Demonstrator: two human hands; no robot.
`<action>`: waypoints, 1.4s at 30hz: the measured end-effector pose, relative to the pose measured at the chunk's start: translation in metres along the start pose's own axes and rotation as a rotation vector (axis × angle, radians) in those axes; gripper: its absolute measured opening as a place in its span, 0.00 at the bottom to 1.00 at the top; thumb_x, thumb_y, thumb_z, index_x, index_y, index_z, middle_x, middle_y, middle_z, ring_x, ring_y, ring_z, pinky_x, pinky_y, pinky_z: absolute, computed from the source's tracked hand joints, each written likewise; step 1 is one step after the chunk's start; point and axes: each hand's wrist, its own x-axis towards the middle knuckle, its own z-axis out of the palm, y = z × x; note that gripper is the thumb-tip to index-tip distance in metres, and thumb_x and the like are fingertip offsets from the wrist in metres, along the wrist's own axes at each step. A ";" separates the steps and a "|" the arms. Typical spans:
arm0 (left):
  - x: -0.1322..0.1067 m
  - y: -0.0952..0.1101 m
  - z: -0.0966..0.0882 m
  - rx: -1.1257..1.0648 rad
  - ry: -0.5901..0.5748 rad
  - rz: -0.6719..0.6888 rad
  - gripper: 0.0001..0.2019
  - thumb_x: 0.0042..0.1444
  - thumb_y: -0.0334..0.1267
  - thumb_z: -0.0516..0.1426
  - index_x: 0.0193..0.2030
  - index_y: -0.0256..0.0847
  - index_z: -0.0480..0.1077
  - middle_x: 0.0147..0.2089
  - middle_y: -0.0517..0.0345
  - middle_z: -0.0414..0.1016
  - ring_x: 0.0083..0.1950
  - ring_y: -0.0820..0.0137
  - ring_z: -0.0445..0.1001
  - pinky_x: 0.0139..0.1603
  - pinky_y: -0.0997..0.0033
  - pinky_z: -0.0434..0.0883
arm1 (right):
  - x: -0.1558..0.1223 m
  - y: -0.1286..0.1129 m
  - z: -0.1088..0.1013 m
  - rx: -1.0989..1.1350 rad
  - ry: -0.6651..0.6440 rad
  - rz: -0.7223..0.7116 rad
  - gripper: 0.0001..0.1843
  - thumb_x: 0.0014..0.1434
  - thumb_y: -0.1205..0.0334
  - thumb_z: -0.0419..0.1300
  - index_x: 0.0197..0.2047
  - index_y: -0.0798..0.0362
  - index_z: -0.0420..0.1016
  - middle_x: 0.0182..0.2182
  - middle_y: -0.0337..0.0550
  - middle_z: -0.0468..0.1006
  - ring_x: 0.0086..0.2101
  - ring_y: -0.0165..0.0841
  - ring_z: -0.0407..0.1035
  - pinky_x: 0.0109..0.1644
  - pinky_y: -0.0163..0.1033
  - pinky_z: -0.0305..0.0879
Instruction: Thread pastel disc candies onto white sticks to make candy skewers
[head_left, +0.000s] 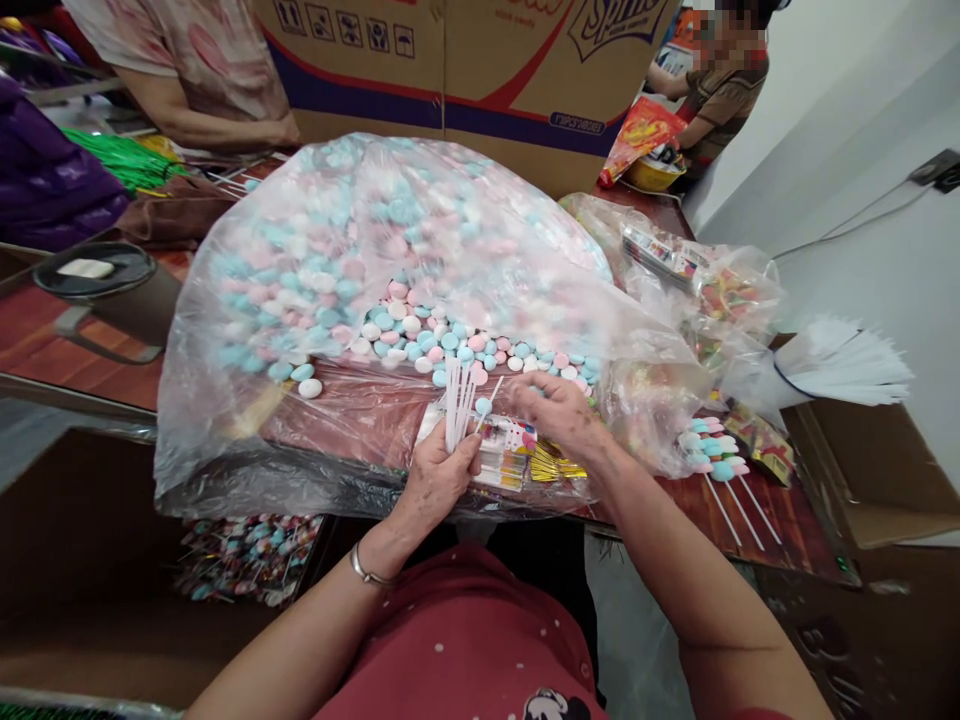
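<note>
My left hand (441, 468) is closed around a bundle of white lollipop sticks (459, 402) pointing upward. One stick leans out to the right, with a blue candy (484, 405) against it. Just to the right, my right hand (564, 408) is curled with its fingertips drawn together and slightly blurred; a bluish spot shows at them, too unclear to name. Beyond both hands, loose pink, white and blue candies (435, 340) spill from the mouth of a large clear plastic bag (247, 235). Printed packets (510, 440) and gold twist ties (551, 463) lie under my hands.
Finished candy sticks (724, 455) lie at the table's right, near a bundle of white sticks (847, 365). A lidded mug (112, 300) stands left. A large carton (450, 90) blocks the back. Below left, an open box (67, 540) holds wrapped lollipops (244, 560). Two people are beyond the table.
</note>
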 end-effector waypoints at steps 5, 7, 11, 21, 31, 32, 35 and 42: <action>-0.001 0.005 0.000 -0.025 -0.076 0.002 0.18 0.53 0.53 0.62 0.32 0.39 0.67 0.19 0.65 0.70 0.11 0.82 0.53 0.11 0.79 0.47 | 0.014 0.002 -0.047 -0.373 0.197 -0.078 0.15 0.56 0.58 0.52 0.38 0.53 0.78 0.31 0.41 0.78 0.29 0.32 0.67 0.35 0.37 0.63; -0.002 0.007 0.001 -0.024 -0.084 0.006 0.19 0.53 0.54 0.62 0.31 0.39 0.65 0.21 0.64 0.72 0.11 0.82 0.55 0.10 0.79 0.47 | 0.016 0.007 -0.052 -0.548 0.183 -0.072 0.17 0.58 0.59 0.51 0.43 0.54 0.78 0.31 0.43 0.79 0.30 0.34 0.70 0.36 0.38 0.65; -0.002 0.009 0.000 -0.013 -0.087 0.010 0.19 0.53 0.53 0.61 0.31 0.39 0.65 0.21 0.64 0.71 0.10 0.82 0.55 0.09 0.80 0.48 | 0.017 0.014 -0.042 -0.915 0.157 -0.172 0.18 0.63 0.63 0.49 0.50 0.54 0.75 0.43 0.51 0.80 0.41 0.40 0.73 0.46 0.42 0.66; -0.002 0.010 0.001 0.002 -0.090 -0.002 0.17 0.53 0.52 0.61 0.34 0.38 0.65 0.20 0.66 0.71 0.10 0.82 0.55 0.09 0.80 0.49 | 0.028 0.022 -0.045 -0.963 0.044 -0.063 0.10 0.60 0.63 0.54 0.39 0.53 0.76 0.35 0.44 0.78 0.36 0.36 0.70 0.40 0.37 0.62; -0.004 0.015 0.001 0.016 -0.091 -0.020 0.17 0.51 0.51 0.61 0.33 0.39 0.65 0.19 0.66 0.70 0.10 0.82 0.55 0.10 0.80 0.48 | 0.015 0.027 -0.054 -0.875 -0.077 -0.087 0.18 0.57 0.64 0.53 0.49 0.53 0.76 0.43 0.47 0.79 0.42 0.37 0.71 0.46 0.40 0.66; -0.004 0.015 0.001 0.021 -0.098 -0.022 0.17 0.51 0.51 0.61 0.33 0.39 0.65 0.19 0.66 0.69 0.10 0.82 0.55 0.10 0.80 0.48 | 0.016 0.030 -0.056 -0.886 -0.072 -0.145 0.19 0.58 0.66 0.51 0.50 0.53 0.75 0.46 0.48 0.78 0.44 0.38 0.71 0.49 0.42 0.66; -0.004 0.014 0.000 0.041 -0.116 -0.020 0.15 0.52 0.49 0.60 0.32 0.38 0.66 0.19 0.66 0.69 0.11 0.82 0.55 0.10 0.80 0.47 | 0.014 0.036 -0.062 -0.921 -0.091 -0.299 0.20 0.60 0.68 0.48 0.51 0.53 0.75 0.47 0.49 0.78 0.48 0.40 0.70 0.54 0.46 0.66; -0.005 0.015 0.000 0.073 -0.124 -0.017 0.14 0.52 0.48 0.59 0.31 0.38 0.66 0.19 0.66 0.69 0.11 0.82 0.55 0.11 0.80 0.48 | -0.010 0.034 -0.048 -1.118 0.006 -0.307 0.18 0.64 0.65 0.50 0.55 0.55 0.70 0.44 0.52 0.80 0.43 0.42 0.72 0.47 0.44 0.67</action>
